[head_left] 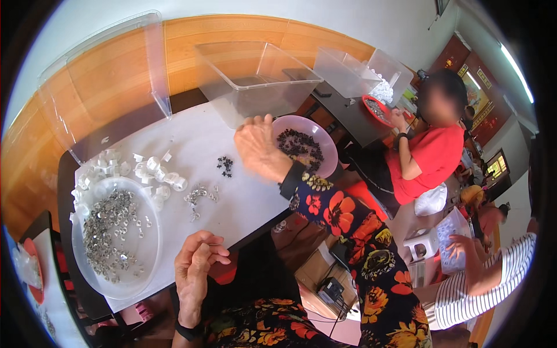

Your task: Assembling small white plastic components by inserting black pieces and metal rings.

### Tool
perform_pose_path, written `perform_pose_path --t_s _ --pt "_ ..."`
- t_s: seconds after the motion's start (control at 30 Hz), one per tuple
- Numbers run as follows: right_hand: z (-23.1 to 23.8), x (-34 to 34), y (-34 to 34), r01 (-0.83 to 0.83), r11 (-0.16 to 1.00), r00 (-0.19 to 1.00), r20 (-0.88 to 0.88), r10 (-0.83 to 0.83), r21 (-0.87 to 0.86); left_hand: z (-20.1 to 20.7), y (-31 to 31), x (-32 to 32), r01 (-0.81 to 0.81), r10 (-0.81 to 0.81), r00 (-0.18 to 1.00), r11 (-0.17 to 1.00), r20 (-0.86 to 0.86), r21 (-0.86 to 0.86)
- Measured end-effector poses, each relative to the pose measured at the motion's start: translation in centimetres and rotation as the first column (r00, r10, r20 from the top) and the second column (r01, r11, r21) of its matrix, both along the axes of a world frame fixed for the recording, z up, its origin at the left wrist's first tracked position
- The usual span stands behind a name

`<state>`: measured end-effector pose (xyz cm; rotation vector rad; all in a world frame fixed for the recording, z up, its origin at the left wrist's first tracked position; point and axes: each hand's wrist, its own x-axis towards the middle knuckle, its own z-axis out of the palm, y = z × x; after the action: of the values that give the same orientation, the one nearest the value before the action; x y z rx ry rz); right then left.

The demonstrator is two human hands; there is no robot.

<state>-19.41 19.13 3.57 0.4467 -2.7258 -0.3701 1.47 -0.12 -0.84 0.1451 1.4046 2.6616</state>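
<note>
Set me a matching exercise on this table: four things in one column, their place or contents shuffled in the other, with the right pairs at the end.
Things:
1. lilac bowl
2. clear bowl
3. white plastic pieces
4. right hand

Place or contents:
A. heaped along the far side of the clear bowl
B. holds small black pieces
C. close beside the lilac bowl
D. holds small silvery pieces

Right pairs: 1-B, 2-D, 3-A, 4-C

Wd wall panel (200, 30), ceiling lt (516, 73)
</note>
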Motion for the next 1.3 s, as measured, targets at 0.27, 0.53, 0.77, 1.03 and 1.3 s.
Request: perform_pose_path --t_s 0.27,0.53,0.77,1.03,1.3 --pt "0.1 -2.4 0.5 -0.056 0.997 0.960 0.278 0.040 0.051 -0.2 -0.3 0.3 -0.056 0.056 0.998 0.997 0.003 -0.044" --pt "3.5 1.1 -1.1 -0.491 0.694 0.846 -0.101 0.523 -0.527 0.1 -0.4 0.3 -0.034 0.034 0.999 0.999 0.002 -0.033" --pt "10.0 -4.5 2.2 -0.460 0.723 0.851 -0.488 0.193 -0.515 0.1 0.4 0.0 -0.007 0.007 1.000 1.000 0.011 -0.019" --pt "6.0 -0.9 -5.1 -0.641 0.543 0.761 -0.352 0.545 -0.543 -0.2 -0.6 0.2 0.018 -0.017 0.999 1.000 0.027 -0.018" --pt "-0.4 -2.0 -9.3 -0.526 0.719 0.779 0.080 0.621 -0.455 0.2 -0.4 0.1 0.070 -0.072 0.997 0.996 0.029 0.060"
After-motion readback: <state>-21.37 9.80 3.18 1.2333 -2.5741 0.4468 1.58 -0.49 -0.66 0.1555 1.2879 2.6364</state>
